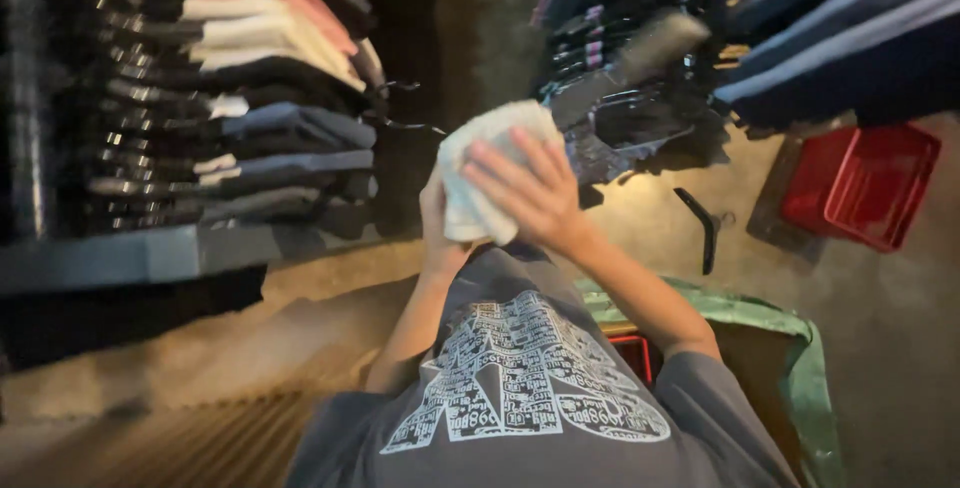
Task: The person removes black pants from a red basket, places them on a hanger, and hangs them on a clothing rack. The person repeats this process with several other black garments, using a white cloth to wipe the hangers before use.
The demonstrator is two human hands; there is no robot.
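The long rack of hung clothes in dark, grey, cream and pink cloth [240, 98] fills the left of the view, its garments packed edge-on in a stack of folds. A second rack of dark blue and black garments on black hangers [800, 38] runs across the upper right, well apart from the first, with a dim aisle between them. Below the first rack lies the speckled brown floor [880, 328]. To the right of that rack, low in the middle of the view, is the person's grey short-sleeved shirt with a white block print [520, 388], and both bare arms rise from it.

Farther right, under the second rack, a red plastic basket [865, 183] sits on the floor; a green sheet of thin plastic [800, 348] drapes over something just beside the person's right elbow. A loose black hanger [705, 228] lies on the floor between the basket and the arms.

The folded white cloth [485, 163] is held up in front of the person, right of the first rack's lower garments and near them. Its long axis runs upright, tilted slightly. The right hand [530, 193] lies spread across its front face, fingers fanned towards the upper left. The left hand [437, 223] is mostly hidden behind the cloth, seeming to support it from the back and below; I cannot tell how its fingers are set. The left hand is nearer the first rack.
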